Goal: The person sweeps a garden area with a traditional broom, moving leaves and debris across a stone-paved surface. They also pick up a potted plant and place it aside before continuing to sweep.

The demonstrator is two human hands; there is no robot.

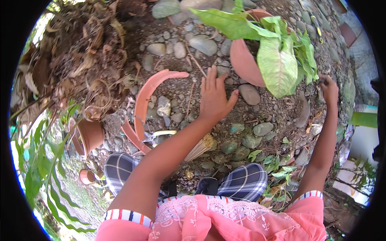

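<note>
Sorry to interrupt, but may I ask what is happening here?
A person's left hand is spread low over stony ground. The right hand, fingers curled, is by a leafy plant; whether it holds anything is unclear. A curved, broken terracotta piece lies on the ground, to the left of both hands.

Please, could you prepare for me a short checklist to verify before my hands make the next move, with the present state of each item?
1. Left hand free: ok, fingers extended, nothing seen in it.
2. Right hand free: cannot tell, fingers are curled beside the leafy plant.
3. Leafy plant firm at its base: cannot tell, the leaves hide much of it.
4. No terracotta pieces close to the left hand: not ok, a curved terracotta piece lies to its left.
5. Pale-handled tool out of both hands: ok, it lies beside the left forearm.
</note>
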